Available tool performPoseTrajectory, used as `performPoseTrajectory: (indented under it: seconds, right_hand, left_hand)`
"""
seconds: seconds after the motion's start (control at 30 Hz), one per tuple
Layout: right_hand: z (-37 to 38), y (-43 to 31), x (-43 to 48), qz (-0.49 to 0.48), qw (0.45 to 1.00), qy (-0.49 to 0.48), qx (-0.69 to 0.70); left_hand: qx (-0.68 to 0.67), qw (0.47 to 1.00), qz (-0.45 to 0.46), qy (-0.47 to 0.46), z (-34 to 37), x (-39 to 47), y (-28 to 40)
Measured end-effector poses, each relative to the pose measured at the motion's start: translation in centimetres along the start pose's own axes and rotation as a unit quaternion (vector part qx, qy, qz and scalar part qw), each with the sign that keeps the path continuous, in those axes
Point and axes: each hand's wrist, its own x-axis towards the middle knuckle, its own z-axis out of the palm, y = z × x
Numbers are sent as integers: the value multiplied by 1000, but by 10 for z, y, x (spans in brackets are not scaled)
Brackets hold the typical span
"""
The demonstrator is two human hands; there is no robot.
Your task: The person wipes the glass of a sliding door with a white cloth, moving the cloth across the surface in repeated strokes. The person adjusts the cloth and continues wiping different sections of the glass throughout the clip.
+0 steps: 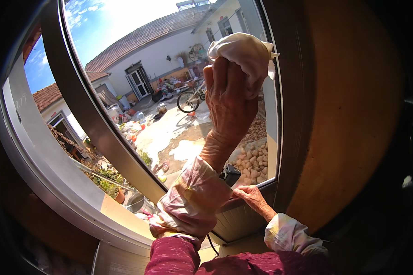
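Note:
My left hand [229,98] is raised against the glass pane [179,134] of a metal-framed door, near its upper right edge. Bunched in its fingers is a whitish cloth [242,51], pressed to the glass, with a loose corner reaching the frame. Lower down, my right hand [256,199] rests at the door's horizontal rail [232,206], below the pane. Its fingers are bent, and the tips are partly hidden beside my left sleeve [196,196], so I cannot tell whether they grip anything.
The dark door frame [292,103] stands to the right, and a metal upright [99,127] to the left. Through the glass I see a courtyard with a bicycle [189,101], a heap of rounded tan objects [253,163] and a white building [151,68]. A bucket [137,202] stands outside.

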Motion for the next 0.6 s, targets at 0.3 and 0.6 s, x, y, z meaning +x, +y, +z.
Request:
performPoseTrajectory:
  seconds: [0.3,0.6]
  right_hand:
    - [-6,13,3,34,997,-41,57]
    - [-10,2,-2,25,996,-67,57]
  left_hand:
    - [239,955,48,167,-140,43,-96]
    - [350,935,60,4,-178,89,-145]
